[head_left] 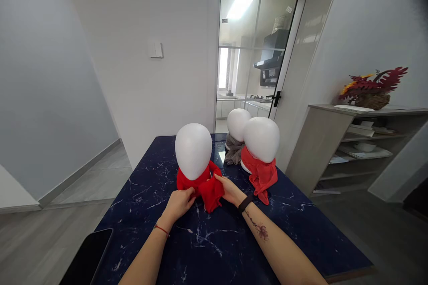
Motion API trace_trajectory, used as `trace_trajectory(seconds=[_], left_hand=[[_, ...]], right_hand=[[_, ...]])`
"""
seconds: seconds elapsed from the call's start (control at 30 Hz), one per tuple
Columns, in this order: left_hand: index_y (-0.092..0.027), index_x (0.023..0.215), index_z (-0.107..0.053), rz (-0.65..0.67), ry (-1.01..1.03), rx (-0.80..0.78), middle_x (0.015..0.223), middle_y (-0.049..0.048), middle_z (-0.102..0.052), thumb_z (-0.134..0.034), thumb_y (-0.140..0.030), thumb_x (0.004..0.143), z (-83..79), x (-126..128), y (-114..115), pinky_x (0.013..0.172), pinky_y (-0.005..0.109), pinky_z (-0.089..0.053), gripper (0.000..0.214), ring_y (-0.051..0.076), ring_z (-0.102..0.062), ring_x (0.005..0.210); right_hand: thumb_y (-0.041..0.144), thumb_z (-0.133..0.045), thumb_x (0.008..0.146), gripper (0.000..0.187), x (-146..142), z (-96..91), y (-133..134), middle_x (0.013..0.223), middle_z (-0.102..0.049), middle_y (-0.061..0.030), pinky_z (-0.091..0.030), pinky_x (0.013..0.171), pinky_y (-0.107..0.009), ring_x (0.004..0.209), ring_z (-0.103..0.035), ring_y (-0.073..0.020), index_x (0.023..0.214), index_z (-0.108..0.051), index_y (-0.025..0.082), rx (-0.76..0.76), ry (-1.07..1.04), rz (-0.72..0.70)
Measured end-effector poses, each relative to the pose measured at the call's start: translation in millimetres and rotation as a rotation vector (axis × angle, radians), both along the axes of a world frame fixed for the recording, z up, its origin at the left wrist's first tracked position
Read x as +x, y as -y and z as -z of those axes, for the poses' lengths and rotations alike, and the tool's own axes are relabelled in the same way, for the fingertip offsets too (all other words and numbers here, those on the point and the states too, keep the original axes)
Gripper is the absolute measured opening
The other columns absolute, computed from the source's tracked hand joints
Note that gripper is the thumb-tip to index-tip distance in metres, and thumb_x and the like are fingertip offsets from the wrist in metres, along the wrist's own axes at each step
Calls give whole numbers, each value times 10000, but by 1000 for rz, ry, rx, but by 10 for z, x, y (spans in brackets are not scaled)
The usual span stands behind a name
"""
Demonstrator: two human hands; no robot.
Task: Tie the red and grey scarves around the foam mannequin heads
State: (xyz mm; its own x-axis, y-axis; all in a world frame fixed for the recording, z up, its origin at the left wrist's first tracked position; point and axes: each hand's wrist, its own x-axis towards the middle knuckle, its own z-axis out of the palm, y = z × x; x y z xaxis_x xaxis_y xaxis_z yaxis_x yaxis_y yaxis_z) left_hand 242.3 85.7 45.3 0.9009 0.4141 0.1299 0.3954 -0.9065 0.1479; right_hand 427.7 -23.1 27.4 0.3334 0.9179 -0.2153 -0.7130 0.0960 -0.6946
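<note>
A smooth white mannequin head (pixel 193 149) stands upright on the dark blue marbled table (pixel 200 254), a bright red scarf (pixel 211 193) wrapped around its neck. At the lower left of the neck, my left hand (pixel 180 202) has its fingers closed on the red cloth. My right hand (pixel 230 189) grips the scarf on the other side, thumb on top, where a loose end hangs forward. Behind to the right is a second white head (pixel 261 139) with a coral-red scarf (pixel 262 173). Farther back, a third head (pixel 238 124) wears a grey-brown scarf (pixel 234 149).
A black phone-like device (pixel 87 258) lies at the table's left front edge. Behind the table are a wall and a glass door (pixel 254 44) with a black handle. To the right stands a shelf unit (pixel 327 142) topped by a basket of artificial leaves (pixel 372 98).
</note>
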Motion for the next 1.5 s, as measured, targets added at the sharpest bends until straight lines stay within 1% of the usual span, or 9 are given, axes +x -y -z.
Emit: trace_trajectory(seconds=[0.23, 0.37, 0.57, 0.87, 1.03, 1.1, 1.23, 1.4, 1.5], left_hand=[[-211, 985, -560, -72, -1, -26, 782, 37, -697, -471, -343, 843, -24, -47, -77, 635, 254, -382, 214, 192, -653, 774], [-211, 898, -606, -113, -58, -29, 810, 62, -702, -472, -320, 825, -33, -69, -150, 664, 270, -404, 188, 211, -654, 803], [-212, 876, -634, -203, -69, -68, 822, 72, -701, -481, -274, 775, -65, -156, -288, 683, 279, -424, 194, 220, -653, 819], [-207, 767, -644, -390, -17, -104, 816, 89, -703, -441, -341, 792, -77, -323, -517, 644, 301, -438, 245, 249, -655, 797], [-197, 1019, -648, -576, 173, -216, 974, 134, -705, -347, -279, 838, 27, -392, -681, 733, 353, -469, 361, 282, -649, 919], [-184, 1073, -630, -562, 281, -279, 1019, 125, -701, -334, -232, 832, 81, -372, -713, 784, 331, -473, 385, 251, -648, 948], [-199, 995, -646, -448, 366, -345, 1032, 52, -707, -338, -234, 821, 131, -280, -671, 808, 245, -472, 356, 180, -647, 948], [-194, 826, -585, -389, 601, -559, 776, 33, -697, -423, -438, 806, 141, -210, -569, 688, 276, -487, 294, 198, -658, 763], [-204, 896, -489, -387, 762, -684, 717, 3, -659, -464, -385, 769, 144, -200, -559, 669, 267, -498, 222, 175, -662, 714]], right_hand=[[326, -634, 797, 167, 103, 17, -7, 782, -707, -23, -489, 687, -243, 710, -668, -142, 843, -626, 166, 63, -12, 52], [332, -673, 754, 174, 126, 52, -31, 734, -692, -8, -482, 664, -232, 669, -652, -132, 801, -617, 173, 79, 15, 110], [400, -721, 668, 301, 188, 78, -32, 666, -665, 15, -419, 486, -220, 533, -584, -127, 865, -633, 191, -14, 290, 347], [377, -688, 691, 320, 399, 173, -32, 596, -636, 35, -401, 422, -202, 455, -583, -115, 949, -569, 228, -61, 268, 466], [396, -629, 734, 194, 643, 202, 0, 615, -634, 19, -499, 526, -260, 573, -646, -149, 798, -532, 241, -49, 196, 521], [413, -612, 739, 193, 699, 202, 12, 664, -652, -8, -530, 590, -303, 643, -663, -172, 759, -541, 235, -32, 194, 518], [381, -675, 671, 222, 655, 204, 0, 772, -678, -37, -534, 701, -345, 760, -667, -202, 773, -566, 217, -1, 258, 531], [178, -736, 530, 382, 542, 186, -12, 849, -666, 13, -479, 779, -283, 829, -616, -164, 874, -574, 221, -39, 434, 720], [165, -699, 542, 355, 509, 124, 58, 866, -662, 14, -455, 781, -263, 875, -587, -171, 872, -585, 228, -89, 520, 816]])
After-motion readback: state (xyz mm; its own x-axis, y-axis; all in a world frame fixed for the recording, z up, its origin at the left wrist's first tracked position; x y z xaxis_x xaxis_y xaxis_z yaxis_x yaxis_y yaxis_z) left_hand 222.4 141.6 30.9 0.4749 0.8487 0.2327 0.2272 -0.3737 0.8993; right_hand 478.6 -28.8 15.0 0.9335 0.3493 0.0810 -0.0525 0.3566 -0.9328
